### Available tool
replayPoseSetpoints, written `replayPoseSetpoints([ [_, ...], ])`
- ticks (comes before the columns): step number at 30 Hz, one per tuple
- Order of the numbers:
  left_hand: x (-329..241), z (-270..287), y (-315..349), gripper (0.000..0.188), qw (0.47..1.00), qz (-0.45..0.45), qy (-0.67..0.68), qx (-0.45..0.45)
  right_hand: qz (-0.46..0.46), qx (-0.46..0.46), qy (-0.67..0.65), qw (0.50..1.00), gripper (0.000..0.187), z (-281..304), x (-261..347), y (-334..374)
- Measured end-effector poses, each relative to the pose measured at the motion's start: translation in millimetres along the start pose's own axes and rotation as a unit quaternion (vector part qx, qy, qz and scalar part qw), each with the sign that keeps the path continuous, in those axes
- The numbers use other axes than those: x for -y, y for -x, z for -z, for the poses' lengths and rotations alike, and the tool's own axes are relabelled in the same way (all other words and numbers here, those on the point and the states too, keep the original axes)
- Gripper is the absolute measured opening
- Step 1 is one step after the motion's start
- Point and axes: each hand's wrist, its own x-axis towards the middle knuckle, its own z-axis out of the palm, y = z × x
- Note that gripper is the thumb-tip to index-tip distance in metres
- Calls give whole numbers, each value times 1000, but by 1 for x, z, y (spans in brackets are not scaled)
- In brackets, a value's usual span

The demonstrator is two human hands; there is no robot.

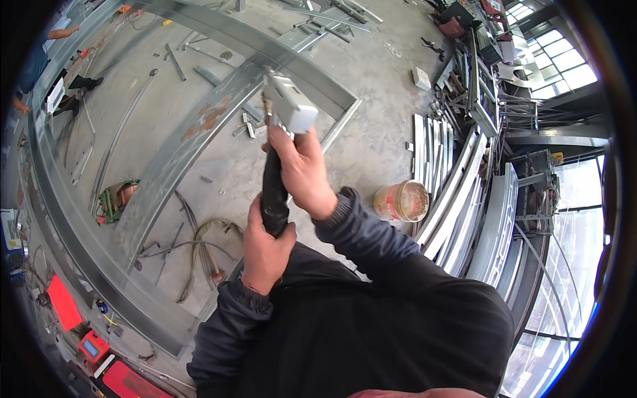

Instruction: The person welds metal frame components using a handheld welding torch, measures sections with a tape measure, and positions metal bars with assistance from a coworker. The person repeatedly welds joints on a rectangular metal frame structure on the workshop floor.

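My left hand (265, 249) is wrapped around the lower end of a long black-bodied tool (273, 192), held up in front of my chest. Higher up, my right hand (305, 169) closes on the same tool, its thumb along the body. A boxy silver metal piece (292, 106) sits at the tool's top end, just above my right fingers. Whether this piece is part of the tool or separate, I cannot tell. Beyond it runs a wide galvanized steel beam (179, 152), part of a large frame, with brown patches on its face.
A dirty bucket (403, 201) stands on the concrete floor to my right, near stacked metal profiles (458, 199). Hoses (199, 245) coil inside the frame. Offcuts (176, 62) lie scattered farther off. Another person (40, 63) is at the far left. Red equipment (93, 346) sits lower left.
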Motion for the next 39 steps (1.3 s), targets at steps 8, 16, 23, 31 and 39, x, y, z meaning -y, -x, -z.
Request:
replayPoseSetpoints([
  [8, -44, -5, -21, 66, 987, -70, 55, 136, 92, 36, 205, 974, 71, 79, 60, -3],
  [16, -26, -68, -81, 70, 983, -51, 121, 125, -87, 95, -122, 984, 57, 88, 40, -68],
  [23, -61, -180, -146, 82, 983, -87, -5, 164, -162, 65, -246, 953, 56, 188, 60, -170],
  [31, -34, -303, -228, 100, 816, -283, -211, 459, -103, -53, -284, 952, 71, 403, 51, -154],
  [39, 56, -326, -313, 94, 703, -386, -390, 453, -166, -86, -296, 937, 67, 476, -24, -72],
])
